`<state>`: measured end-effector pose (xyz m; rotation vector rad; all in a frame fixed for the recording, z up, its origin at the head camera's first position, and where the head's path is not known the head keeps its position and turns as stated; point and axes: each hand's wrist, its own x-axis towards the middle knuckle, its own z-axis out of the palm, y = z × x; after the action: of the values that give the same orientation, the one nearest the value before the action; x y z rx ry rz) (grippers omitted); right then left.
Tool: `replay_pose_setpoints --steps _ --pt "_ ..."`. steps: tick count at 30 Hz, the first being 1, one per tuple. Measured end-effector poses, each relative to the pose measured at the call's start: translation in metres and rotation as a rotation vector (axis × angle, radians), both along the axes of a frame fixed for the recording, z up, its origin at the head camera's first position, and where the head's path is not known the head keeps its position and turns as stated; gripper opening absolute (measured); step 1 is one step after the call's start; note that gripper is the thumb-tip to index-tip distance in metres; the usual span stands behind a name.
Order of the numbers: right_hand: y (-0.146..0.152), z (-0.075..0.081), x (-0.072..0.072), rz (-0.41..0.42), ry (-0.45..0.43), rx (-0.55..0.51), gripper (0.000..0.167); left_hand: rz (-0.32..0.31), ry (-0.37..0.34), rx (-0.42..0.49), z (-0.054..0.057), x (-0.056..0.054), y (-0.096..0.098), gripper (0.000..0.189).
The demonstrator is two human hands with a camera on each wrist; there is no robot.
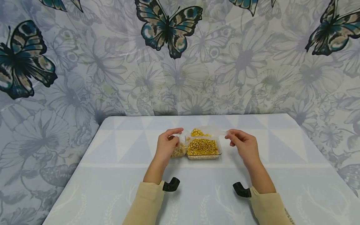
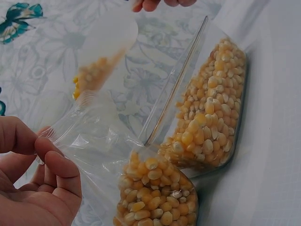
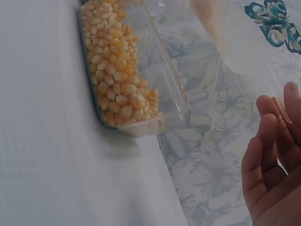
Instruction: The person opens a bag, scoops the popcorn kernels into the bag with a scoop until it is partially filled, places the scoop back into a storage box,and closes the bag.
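A clear plastic bag [image 1: 178, 151] of corn kernels stands left of a clear rectangular container [image 1: 204, 157] that also holds kernels. My left hand [image 1: 166, 144] pinches the bag's upper edge between thumb and fingers; the left wrist view shows the film [image 2: 101, 136] stretched toward that hand. My right hand [image 1: 245, 146] holds the thin end of a translucent white scoop [image 2: 113, 35] between thumb and fingers. Kernels lie in the scoop's far end, just above the bag's mouth and behind the container. In the right wrist view, only part of the scoop [image 3: 242, 52] shows.
A pale patterned tabletop [image 1: 126, 193] lies beneath everything, its back edge meeting a floral butterfly backdrop [image 1: 239, 62]. Black curved pieces [image 1: 171, 184] stick out at both sleeve cuffs. The container's tall clear wall [image 3: 169, 84] rises above the kernels.
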<state>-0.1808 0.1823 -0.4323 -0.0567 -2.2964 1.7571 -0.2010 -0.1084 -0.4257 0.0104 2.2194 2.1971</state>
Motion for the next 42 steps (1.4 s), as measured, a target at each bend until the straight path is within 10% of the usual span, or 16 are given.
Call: replay_pose_setpoints --steps 42 --pt "-0.018 0.019 0.011 0.033 0.126 0.019 0.023 -0.008 0.006 0.012 0.001 0.0 0.002 0.042"
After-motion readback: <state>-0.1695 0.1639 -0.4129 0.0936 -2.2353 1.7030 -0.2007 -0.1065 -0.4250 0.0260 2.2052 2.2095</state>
